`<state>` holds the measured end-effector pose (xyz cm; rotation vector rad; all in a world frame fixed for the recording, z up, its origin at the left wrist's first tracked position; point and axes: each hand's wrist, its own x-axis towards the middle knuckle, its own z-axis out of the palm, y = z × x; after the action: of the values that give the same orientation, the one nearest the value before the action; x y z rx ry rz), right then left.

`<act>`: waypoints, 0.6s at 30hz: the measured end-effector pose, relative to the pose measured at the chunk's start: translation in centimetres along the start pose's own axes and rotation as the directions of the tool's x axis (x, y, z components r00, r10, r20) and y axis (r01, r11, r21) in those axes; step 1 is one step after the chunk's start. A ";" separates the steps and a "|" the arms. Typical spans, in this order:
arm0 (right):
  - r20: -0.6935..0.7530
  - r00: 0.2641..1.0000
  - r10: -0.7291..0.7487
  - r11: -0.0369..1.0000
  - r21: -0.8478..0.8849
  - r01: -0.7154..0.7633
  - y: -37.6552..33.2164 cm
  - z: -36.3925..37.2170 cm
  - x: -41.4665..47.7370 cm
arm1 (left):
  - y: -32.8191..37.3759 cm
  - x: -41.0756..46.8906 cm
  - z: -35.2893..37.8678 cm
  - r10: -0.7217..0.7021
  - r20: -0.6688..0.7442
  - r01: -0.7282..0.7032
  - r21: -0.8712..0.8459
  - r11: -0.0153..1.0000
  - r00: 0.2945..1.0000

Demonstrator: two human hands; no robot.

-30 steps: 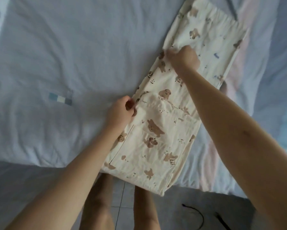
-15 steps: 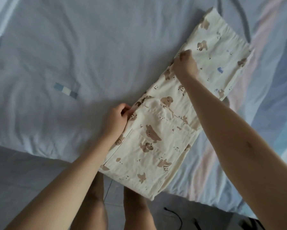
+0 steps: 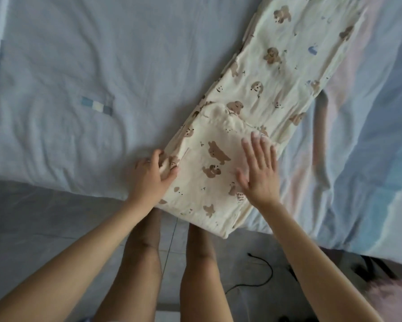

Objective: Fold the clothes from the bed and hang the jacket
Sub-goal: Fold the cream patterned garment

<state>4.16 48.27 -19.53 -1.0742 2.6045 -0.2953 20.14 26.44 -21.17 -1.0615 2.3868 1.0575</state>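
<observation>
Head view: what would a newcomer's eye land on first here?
A cream garment printed with brown dogs lies diagonally across the pale blue bed, its near end folded over at the bed's edge. The right hand presses flat on that fold, while the left hand grips the garment's left edge.

A home bedroom: a bed [image 3: 102,54] in a pale blue sheet; a cream printed garment [image 3: 276,66] lies on it beside a pastel-striped cover [image 3: 369,112]. Tiled floor [image 3: 253,303] and a black cable [image 3: 271,271] show below.
</observation>
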 end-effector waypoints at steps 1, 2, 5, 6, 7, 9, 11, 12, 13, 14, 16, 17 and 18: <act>0.113 0.990 -0.080 0.996 -0.036 0.085 -0.7 0.9 -2.8 | -0.2 -0.8 0.1 -0.038 0.014 0.038 0.019 0.999 0.999; 0.212 0.970 -0.121 0.988 -0.065 0.138 -1.4 1.8 -5.7 | -0.3 -1.8 0.3 -0.073 0.010 0.072 0.054 0.996 0.997; 0.347 0.932 -0.103 0.980 -0.124 0.154 -3.5 4.4 -11.3 | -0.4 -3.3 0.3 -0.202 -0.003 0.202 0.029 0.979 0.979; 0.358 0.932 -0.059 0.984 -0.137 0.115 -4.3 4.9 -12.0 | -0.8 -3.4 0.5 -0.251 0.041 0.252 -0.029 0.967 0.967; 0.361 0.933 -0.012 0.985 -0.154 0.072 -5.0 5.2 -12.4 | -0.7 -3.5 0.4 -0.282 0.118 0.294 -0.111 0.949 0.952; 0.370 0.928 0.054 0.978 -0.206 0.025 -6.6 5.7 -11.9 | -0.5 -3.0 -0.6 -0.348 0.278 0.428 -0.321 0.845 0.895; 0.324 0.940 0.108 0.970 -0.242 -0.027 -7.5 6.0 -11.3 | 0.6 -2.8 -1.3 -0.344 0.379 0.459 -0.274 0.845 0.859; 0.274 0.955 0.115 0.975 -0.217 -0.055 -7.8 6.1 -10.8 | 1.2 -2.7 -1.8 -0.342 0.393 0.454 -0.236 0.859 0.853; 0.225 0.968 0.114 0.982 -0.171 -0.076 -8.0 6.0 -10.3 | 1.4 -2.4 -2.2 -0.326 0.388 0.428 -0.211 0.879 0.862; 0.200 0.974 0.110 0.990 -0.111 -0.089 -8.0 5.6 -9.9 | 1.6 -2.3 -2.7 -0.316 0.383 0.416 -0.213 0.884 0.868; 0.186 0.979 0.083 0.994 0.052 -0.095 -7.5 4.2 -9.4 | 2.1 -2.3 -3.8 -0.316 0.459 0.457 -0.237 0.857 0.830; 0.211 0.974 0.087 0.981 0.150 -0.121 -6.9 3.2 -9.3 | 2.3 -2.3 -4.3 -0.317 0.526 0.482 -0.211 0.851 0.790; 0.279 0.955 0.098 0.960 0.225 -0.164 -6.5 1.7 -9.0 | 2.7 -2.6 -5.0 -0.338 0.604 0.507 -0.129 0.852 0.722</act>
<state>15.03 50.07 -17.32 -0.7907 2.3138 -0.4013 19.93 25.26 -15.07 -1.1212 1.4506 1.3299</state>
